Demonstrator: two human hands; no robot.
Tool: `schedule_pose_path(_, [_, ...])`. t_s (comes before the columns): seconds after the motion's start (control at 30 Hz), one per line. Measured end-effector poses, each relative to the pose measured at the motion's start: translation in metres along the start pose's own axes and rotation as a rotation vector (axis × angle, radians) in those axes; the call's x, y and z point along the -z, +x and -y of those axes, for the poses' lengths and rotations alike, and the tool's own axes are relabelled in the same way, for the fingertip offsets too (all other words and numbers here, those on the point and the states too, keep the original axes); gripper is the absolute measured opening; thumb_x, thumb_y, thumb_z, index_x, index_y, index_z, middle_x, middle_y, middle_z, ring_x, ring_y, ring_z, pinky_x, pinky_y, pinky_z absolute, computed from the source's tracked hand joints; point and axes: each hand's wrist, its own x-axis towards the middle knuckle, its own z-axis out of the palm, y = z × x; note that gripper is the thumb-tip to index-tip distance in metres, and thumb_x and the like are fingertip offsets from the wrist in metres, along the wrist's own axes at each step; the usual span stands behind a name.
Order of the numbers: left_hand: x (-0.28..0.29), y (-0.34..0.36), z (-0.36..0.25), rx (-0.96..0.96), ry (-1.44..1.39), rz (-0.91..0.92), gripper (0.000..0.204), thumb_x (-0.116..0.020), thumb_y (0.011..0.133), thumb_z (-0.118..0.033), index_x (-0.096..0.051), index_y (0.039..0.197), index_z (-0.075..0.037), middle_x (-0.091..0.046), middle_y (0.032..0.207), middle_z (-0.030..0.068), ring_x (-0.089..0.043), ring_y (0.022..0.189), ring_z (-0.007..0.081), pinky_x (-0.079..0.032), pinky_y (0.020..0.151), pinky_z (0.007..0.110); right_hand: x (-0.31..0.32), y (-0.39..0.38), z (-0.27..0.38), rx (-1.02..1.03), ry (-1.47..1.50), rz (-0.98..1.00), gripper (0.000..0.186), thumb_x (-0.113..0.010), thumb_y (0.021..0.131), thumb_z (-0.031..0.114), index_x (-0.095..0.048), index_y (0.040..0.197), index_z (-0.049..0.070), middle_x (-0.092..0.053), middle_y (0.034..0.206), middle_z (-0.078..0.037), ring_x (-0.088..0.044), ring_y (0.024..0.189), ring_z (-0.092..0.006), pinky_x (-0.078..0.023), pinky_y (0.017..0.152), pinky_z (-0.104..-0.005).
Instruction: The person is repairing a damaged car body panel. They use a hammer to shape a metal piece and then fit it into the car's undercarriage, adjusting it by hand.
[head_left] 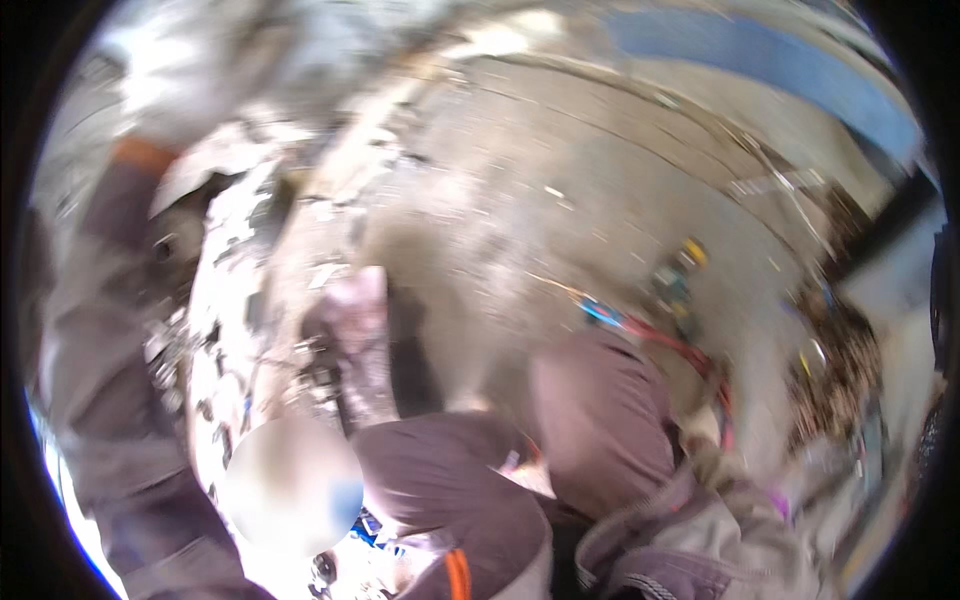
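My left arm (100,330), in a grey-brown sleeve with an orange cuff band, reaches up along the left side. At its end my left hand (195,85) is a pale smear, perhaps gloved, against bright greyish shapes at the upper left. Motion blur hides its fingers and anything in them. My right hand does not show; only grey-brown cloth (700,545) is seen at the lower right. My bent knees (605,420) fill the lower middle, with a dusty shoe (360,345) ahead of them.
Dusty ground (500,190) spreads ahead, with broken debris along the left. To the right of my knees lie a dark green tool with a yellow end (677,280) and a red and blue cable (660,333). Brown scraps (835,380) and a blue band (760,50) are farther right.
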Motion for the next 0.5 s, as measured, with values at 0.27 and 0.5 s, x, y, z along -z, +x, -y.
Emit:
schedule_pose_path(0.27, [0.024,-0.009,0.01,0.075,-0.041,0.083,0.068,-0.075,0.084,-0.038,-0.06,0.139,-0.001,-0.055,0.147,0.0274,-0.048,0.14,0.0454,-0.033,0.121,0.06,-0.02,0.052,0.015,-0.032,0.255,-0.433,0.033,-0.062,0.088,0.016,-0.065,0.109,-0.01,-0.074,0.102,-0.03,-0.073,0.089,-0.0453,-0.056,0.079,-0.0496])
schedule_pose_path(0.5, [0.022,-0.007,0.013,0.087,-0.136,-0.031,0.062,-0.075,0.082,-0.038,-0.065,0.131,-0.001,-0.057,0.145,0.0258,-0.048,0.14,0.0439,-0.035,0.119,0.059,0.139,-0.06,0.198,0.69,0.674,0.03,0.032,-0.068,0.088,0.018,-0.061,0.108,-0.005,-0.067,0.085,-0.012,-0.071,0.079,-0.0278,-0.056,0.074,-0.0423])
